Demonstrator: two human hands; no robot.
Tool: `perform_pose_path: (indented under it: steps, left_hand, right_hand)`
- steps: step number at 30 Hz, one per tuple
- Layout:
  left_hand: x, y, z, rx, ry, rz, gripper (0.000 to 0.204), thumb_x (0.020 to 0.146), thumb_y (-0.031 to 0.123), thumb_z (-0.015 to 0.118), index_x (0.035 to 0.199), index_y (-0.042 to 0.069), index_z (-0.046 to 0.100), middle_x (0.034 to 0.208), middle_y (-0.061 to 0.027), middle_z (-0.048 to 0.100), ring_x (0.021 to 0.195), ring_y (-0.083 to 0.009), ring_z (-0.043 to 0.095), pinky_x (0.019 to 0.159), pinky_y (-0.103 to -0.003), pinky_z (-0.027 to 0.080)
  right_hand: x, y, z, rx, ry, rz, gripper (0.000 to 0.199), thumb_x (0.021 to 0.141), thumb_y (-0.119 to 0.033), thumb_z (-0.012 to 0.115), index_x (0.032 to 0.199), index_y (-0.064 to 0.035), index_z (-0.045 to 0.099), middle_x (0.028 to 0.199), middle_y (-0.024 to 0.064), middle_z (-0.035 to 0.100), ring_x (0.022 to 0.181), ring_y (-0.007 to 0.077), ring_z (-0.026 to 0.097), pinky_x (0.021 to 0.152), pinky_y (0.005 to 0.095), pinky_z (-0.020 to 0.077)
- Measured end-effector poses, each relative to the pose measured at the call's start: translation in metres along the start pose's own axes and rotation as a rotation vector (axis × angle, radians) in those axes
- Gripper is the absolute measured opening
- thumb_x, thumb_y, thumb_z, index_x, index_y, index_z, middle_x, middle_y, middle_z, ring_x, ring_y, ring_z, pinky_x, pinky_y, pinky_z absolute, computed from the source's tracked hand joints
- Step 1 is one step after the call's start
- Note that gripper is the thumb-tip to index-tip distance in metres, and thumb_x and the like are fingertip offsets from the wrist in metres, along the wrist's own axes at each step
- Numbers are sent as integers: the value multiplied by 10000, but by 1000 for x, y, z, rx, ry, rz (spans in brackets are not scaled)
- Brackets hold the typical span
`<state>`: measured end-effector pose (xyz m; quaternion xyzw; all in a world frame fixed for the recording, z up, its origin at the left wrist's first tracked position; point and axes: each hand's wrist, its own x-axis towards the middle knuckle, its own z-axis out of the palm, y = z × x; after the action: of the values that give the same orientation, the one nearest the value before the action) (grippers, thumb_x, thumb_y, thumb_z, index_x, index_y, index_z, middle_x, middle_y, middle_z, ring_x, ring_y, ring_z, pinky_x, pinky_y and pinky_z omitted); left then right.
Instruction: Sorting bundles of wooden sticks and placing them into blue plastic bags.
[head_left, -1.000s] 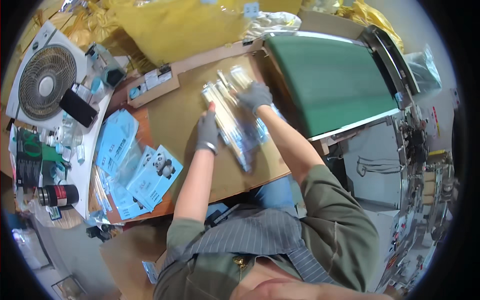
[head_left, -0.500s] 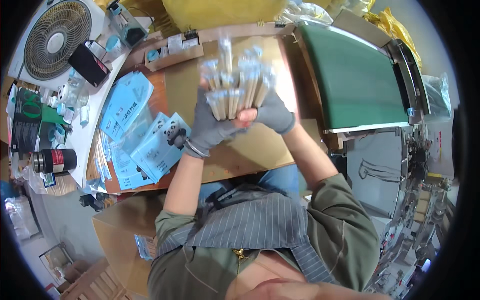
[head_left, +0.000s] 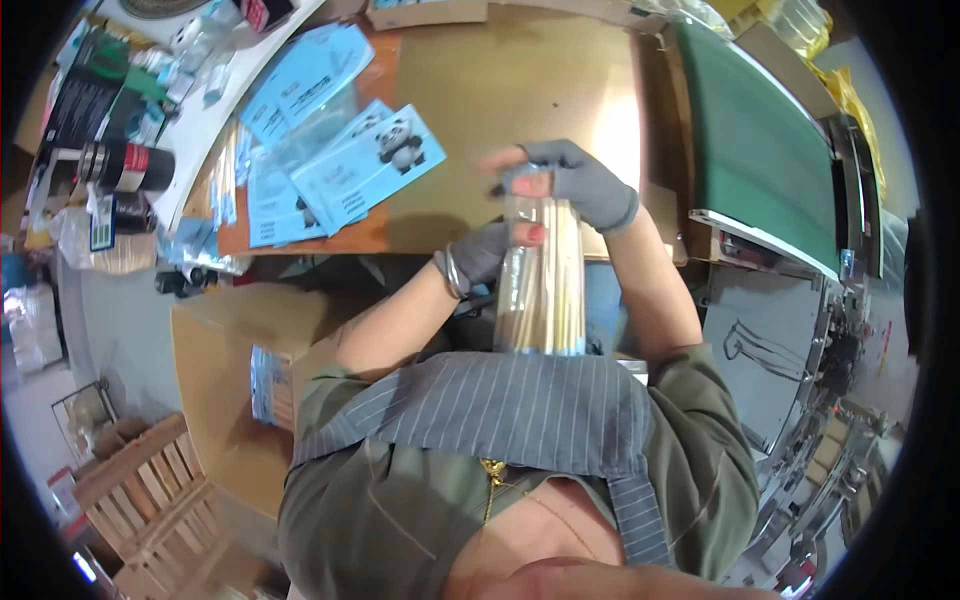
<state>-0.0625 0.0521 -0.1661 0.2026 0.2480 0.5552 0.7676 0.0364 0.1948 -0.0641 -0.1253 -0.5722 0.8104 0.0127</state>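
Observation:
A bundle of pale wooden chopsticks in clear plastic wrapping (head_left: 548, 285) hangs upright between my hands, in front of the apron at the table's near edge. My left hand (head_left: 485, 252), in a grey fingerless glove, is closed on the bundle's left side, its thumb across the front. At the upper end, my right hand (head_left: 590, 185), in a matching glove, grips the wrapping with its thumb, while its fingertips reach left over the top. Left of the bundle, light blue printed plastic bags with a panda picture (head_left: 365, 165) lie spread on the table.
A brown board (head_left: 510, 90) covers the tabletop's middle. To the right stands a green conveyor belt (head_left: 760, 150). A white side shelf at left holds a black bottle (head_left: 130, 165). Below the table's left side is an open cardboard box (head_left: 225, 370) with wrapped packs inside.
The chopstick bundle has come down from above the board toward my body and past the table edge. My right hand has shifted to its upper end. The view has tilted down.

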Motion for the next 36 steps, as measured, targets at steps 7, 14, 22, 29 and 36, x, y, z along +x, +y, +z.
perform_pose_path:
  steps: [7, 14, 22, 29, 36]
  left_hand:
    - [-85, 56, -50, 2380, 955, 588, 462, 720, 294, 703, 1109, 81, 574, 1016, -132, 606, 920, -268, 587, 770, -406, 461]
    - [-109, 74, -97, 2041, 1011, 393, 209, 797, 262, 672, 815, 55, 662, 787, -109, 651, 678, -207, 607, 601, -377, 460]
    - [-12, -17, -94, 732, 654, 397, 188, 916, 200, 525, 833, 67, 629, 782, 12, 601, 652, -110, 549, 542, -257, 405]
    - [-16, -11, -49, 1243, 982, 568, 144, 883, 119, 545, 936, 8, 619, 746, -141, 612, 662, -274, 604, 604, -368, 466]
    - [-36, -6, -1, 1797, 630, 840, 285, 798, 84, 593, 1077, 63, 644, 899, -119, 596, 792, -308, 604, 660, -392, 494]
  right_hand:
    - [-16, 40, -1, 228, 98, -41, 159, 809, -149, 621, 852, 4, 608, 822, 118, 633, 848, 252, 637, 791, 344, 496]
    - [-15, 42, 5, 207, 97, -23, 179, 815, -168, 614, 869, 3, 603, 817, 108, 634, 847, 244, 637, 790, 335, 493]
    - [24, 62, 18, 254, -8, 25, 434, 792, -149, 617, 1164, 68, 558, 857, 126, 661, 839, 195, 649, 767, 305, 511]
    - [20, 115, -13, 475, 55, 230, 419, 806, -84, 566, 1192, 72, 529, 882, 98, 657, 778, 177, 651, 760, 282, 523]
    - [22, 140, -16, 470, 61, 133, 200, 879, -122, 521, 998, -18, 644, 898, 112, 670, 756, 170, 660, 637, 307, 543]
